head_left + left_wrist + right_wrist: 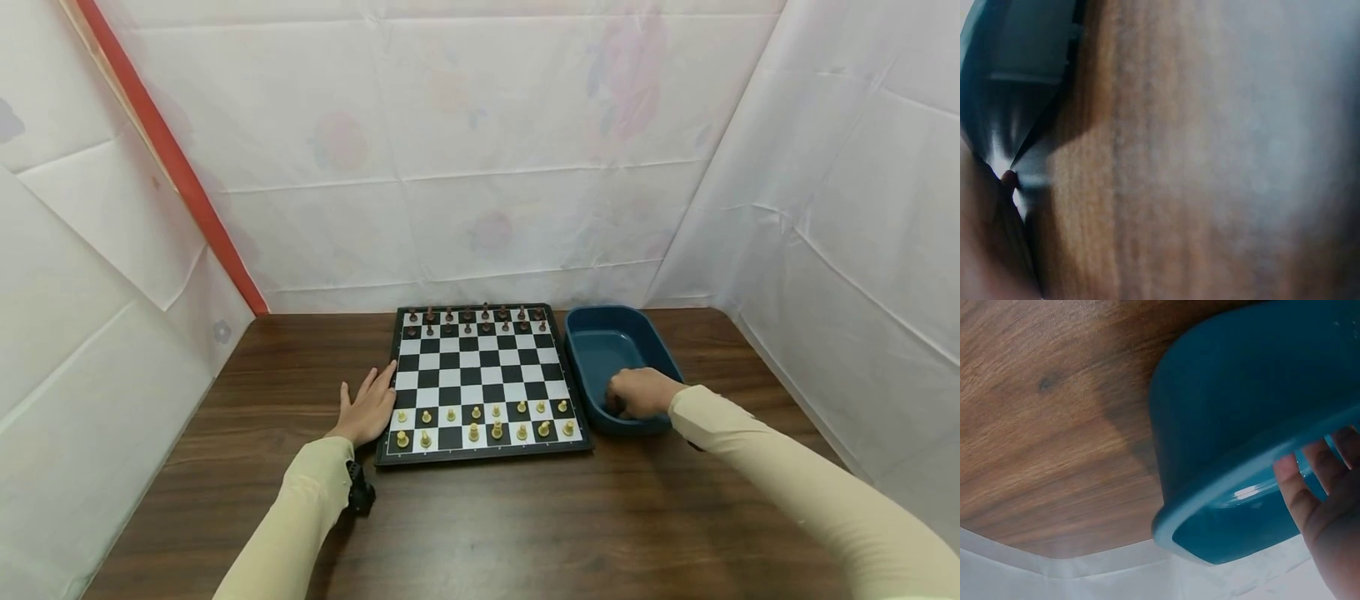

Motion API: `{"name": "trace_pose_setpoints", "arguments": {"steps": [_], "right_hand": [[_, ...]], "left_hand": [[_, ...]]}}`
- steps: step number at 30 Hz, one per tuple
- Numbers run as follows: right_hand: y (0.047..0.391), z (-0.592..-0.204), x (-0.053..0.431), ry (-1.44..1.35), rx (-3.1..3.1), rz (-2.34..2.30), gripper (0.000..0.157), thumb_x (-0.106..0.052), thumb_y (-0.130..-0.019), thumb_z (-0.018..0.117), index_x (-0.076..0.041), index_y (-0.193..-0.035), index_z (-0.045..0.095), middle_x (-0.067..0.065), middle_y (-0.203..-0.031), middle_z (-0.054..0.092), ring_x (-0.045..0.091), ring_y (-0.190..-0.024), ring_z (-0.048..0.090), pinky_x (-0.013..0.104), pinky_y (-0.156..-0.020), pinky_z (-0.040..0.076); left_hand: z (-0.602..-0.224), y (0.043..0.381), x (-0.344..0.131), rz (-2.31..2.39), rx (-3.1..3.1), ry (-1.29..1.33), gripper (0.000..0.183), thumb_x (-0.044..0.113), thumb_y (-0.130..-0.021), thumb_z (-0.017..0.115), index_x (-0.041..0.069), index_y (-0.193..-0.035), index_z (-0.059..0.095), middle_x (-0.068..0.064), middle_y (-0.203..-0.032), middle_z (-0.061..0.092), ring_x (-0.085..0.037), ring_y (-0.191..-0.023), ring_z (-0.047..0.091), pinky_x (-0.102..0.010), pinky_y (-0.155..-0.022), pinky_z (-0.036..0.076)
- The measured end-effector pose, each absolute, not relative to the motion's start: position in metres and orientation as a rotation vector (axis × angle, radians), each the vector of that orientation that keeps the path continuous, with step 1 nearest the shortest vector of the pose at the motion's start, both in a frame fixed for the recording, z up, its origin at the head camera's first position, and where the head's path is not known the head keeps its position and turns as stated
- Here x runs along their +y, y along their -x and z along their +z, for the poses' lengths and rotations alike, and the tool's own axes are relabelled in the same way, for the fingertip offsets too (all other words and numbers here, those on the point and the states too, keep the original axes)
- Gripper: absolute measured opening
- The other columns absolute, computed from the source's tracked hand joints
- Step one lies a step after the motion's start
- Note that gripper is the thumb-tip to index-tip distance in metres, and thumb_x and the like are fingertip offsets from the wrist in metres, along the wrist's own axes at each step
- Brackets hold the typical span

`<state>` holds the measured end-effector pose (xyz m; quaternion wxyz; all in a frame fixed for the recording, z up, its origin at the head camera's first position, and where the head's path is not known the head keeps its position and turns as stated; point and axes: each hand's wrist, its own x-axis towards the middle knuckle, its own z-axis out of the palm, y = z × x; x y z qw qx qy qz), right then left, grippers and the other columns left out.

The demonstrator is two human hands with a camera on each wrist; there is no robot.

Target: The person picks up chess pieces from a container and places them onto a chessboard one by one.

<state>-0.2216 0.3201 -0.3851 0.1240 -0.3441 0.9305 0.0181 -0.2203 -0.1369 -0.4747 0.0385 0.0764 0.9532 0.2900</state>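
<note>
A black-framed chessboard [480,367] lies on the table. Yellowish chess pieces [497,430] stand in two rows on its near side, and dark brown chess pieces [485,327] in two rows on its far side. My left hand [369,408] rests with spread fingers against the board's left edge. To the right of the board, my right hand [640,393] reaches down into a blue tub [611,312] with its fingers bent. In the right wrist view, its fingers [1300,494] are partly hidden by the tub's rim; whether they hold anything cannot be seen.
The brown wooden table [480,533] reaches toward me in front of the board. White sheeting [465,167] hangs behind and on both sides, with a red strip [180,167] at the left corner. A black device [362,490] sits at my left wrist.
</note>
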Motion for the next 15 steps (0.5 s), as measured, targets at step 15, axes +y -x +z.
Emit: {"name": "trace_pose_setpoints", "arguments": {"steps": [15], "right_hand": [[0.2209,-0.3871,0.3197,1.014,2.715,0.088,0.021,-0.001,-0.077,0.074,-0.017,-0.065,0.066,-0.01,-0.063,0.056,0.006,-0.055,0.049,0.028,-0.049,0.044]], "left_hand": [[-0.4767,0.2212,-0.1369,0.877,2.925,-0.215,0.054,0.027,-0.103,0.021,0.015,-0.155,0.011,-0.011,-0.157,0.018,-0.032,-0.144,0.007,-0.061,-0.104,-0.017]]}}
